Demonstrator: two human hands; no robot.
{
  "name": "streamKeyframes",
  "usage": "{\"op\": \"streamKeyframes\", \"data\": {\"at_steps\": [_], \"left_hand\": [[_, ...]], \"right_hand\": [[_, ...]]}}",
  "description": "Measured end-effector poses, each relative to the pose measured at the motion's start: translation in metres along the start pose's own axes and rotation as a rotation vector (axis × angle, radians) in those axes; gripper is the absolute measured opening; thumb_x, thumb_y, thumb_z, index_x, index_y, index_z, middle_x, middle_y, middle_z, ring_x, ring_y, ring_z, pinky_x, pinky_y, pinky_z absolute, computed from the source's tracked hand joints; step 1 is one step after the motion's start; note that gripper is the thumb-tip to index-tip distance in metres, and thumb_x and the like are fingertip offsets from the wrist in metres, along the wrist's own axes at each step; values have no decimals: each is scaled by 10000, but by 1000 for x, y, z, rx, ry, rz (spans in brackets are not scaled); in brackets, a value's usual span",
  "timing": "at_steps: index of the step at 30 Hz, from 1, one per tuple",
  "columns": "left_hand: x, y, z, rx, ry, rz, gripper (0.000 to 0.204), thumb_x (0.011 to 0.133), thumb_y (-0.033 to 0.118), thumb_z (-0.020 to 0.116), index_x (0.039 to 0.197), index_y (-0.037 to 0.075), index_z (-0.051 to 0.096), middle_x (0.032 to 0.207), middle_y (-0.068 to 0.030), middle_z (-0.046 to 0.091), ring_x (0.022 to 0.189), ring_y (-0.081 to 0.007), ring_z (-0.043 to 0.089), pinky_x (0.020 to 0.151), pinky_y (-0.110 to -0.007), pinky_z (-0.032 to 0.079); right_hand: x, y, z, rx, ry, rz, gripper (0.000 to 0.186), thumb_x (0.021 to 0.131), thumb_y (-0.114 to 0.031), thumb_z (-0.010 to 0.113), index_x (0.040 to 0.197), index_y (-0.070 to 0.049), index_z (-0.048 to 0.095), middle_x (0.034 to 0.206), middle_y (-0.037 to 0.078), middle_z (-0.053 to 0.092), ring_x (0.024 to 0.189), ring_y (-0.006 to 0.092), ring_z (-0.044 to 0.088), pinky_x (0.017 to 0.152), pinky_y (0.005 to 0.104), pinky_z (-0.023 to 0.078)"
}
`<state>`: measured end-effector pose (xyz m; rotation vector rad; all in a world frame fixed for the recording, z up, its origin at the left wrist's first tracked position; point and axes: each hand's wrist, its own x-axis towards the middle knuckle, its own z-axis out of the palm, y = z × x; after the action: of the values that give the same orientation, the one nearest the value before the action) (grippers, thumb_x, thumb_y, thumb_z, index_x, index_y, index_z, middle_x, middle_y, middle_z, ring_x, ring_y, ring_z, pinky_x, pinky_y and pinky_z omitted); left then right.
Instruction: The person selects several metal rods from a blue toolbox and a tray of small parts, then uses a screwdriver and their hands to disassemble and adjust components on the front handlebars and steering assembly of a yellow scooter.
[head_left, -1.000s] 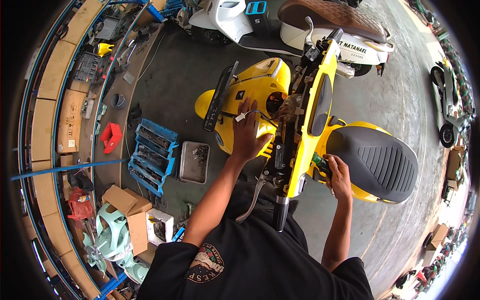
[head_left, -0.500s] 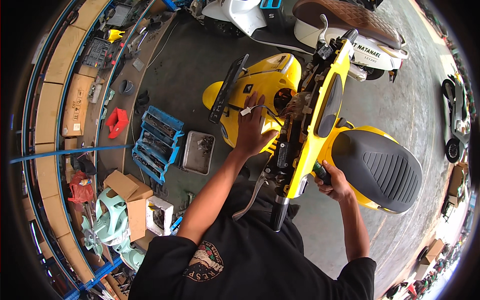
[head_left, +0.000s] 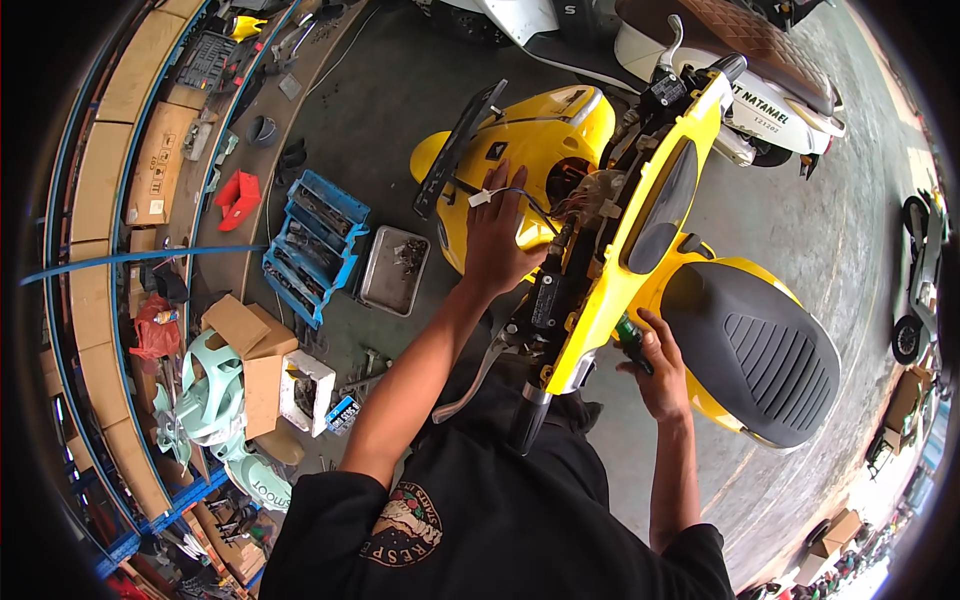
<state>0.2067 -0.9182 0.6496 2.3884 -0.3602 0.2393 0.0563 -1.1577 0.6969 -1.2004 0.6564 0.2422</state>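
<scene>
My left hand [head_left: 495,240] lies on the yellow front body [head_left: 540,120] of a scooter, fingers extended, beside a white connector [head_left: 481,197] on a dark cable. The handlebar assembly [head_left: 545,300] runs diagonally between my hands, with a long yellow cover [head_left: 685,150], grips and levers, and exposed wiring [head_left: 590,195]. My right hand [head_left: 655,365] grips a green-and-black tool handle [head_left: 630,335] against the underside of that cover, beside the black seat [head_left: 750,340]; the tool's working end is hidden.
On my left are shelving [head_left: 95,180], an open blue toolbox [head_left: 312,245], a metal tray [head_left: 392,270] and a cardboard box [head_left: 262,395] near pale green panels [head_left: 212,385]. A white scooter [head_left: 760,125] stands beyond; another [head_left: 915,280] is far right.
The view has shifted slightly. My right hand keeps hold of the tool handle, its wrist and forearm at a slightly different angle. My left hand stays on the yellow body.
</scene>
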Motion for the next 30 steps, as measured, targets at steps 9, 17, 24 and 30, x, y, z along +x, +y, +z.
{"op": "streamKeyframes", "data": {"at_steps": [9,17,24,30], "left_hand": [[-2,-2,0,19,16,-21,1039,588,184,858,1478,109,327,1544,-127,295,1424,-344,286,1120,-485,281],[-3,-2,1,12,-5,-61,1044,592,201,855,1486,126,320,1560,-115,269,1433,-337,268,1124,-482,272],[-3,-2,1,37,-25,-63,1054,588,210,862,1487,133,317,1572,-106,246,1435,-332,264,1119,-481,277],[-4,-2,0,25,-20,-57,1057,585,206,865,1486,133,317,1572,-111,244,1438,-332,260,1117,-474,282]], "right_hand": [[14,4,-14,-29,-78,128,332,1001,-206,549,1214,48,545,833,81,600,618,116,536,535,241,428],[17,-18,-19,-160,-37,136,459,932,-309,660,1236,19,561,1084,106,601,934,146,580,776,270,491],[21,-2,-35,-347,-128,-269,352,781,8,770,1104,35,632,1061,64,546,1006,177,579,899,278,469],[24,-2,-30,-455,-113,-385,305,792,-11,762,1070,44,650,1042,79,557,1005,185,590,940,280,455]]}}
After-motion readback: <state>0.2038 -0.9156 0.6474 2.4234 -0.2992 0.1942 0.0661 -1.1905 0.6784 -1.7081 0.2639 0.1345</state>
